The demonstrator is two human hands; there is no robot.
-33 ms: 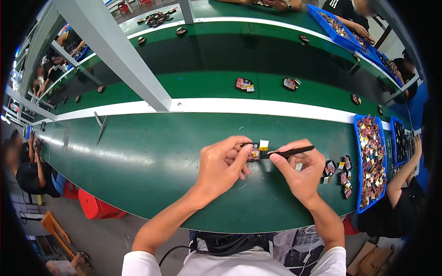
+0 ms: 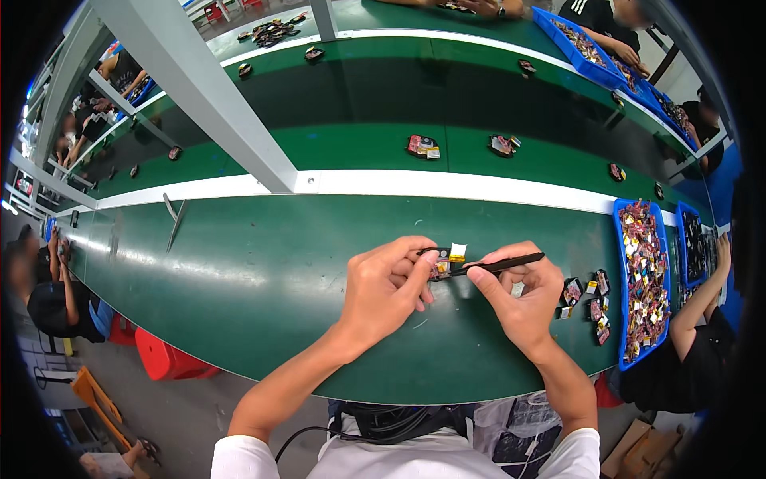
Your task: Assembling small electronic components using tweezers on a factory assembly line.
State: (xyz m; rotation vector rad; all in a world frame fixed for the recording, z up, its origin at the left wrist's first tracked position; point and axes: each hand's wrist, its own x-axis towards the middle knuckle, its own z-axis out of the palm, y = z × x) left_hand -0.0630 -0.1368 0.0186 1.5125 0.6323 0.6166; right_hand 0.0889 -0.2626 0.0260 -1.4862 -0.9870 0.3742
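A long green table (image 2: pixel 255 311) fills this part of the room, with a white rail (image 2: pixel 447 182) along its far side. Its round near edge is by the person's tummy, and green top spreads out left. A blue tray (image 2: pixel 618 255) on the right is full of little bits (image 2: pixel 645 279). Above the table, the left hand (image 2: pixel 383 283) pinches a small part (image 2: pixel 440 269); the right hand (image 2: pixel 523 299) grips a thin black tool (image 2: pixel 512 262), tip by the part.

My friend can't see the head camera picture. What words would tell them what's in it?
A person's left hand holds a small part over a green table, and the right hand holds a slim black tool with its tip at the part. To the right, similar loose pieces lie beside a full blue tray.
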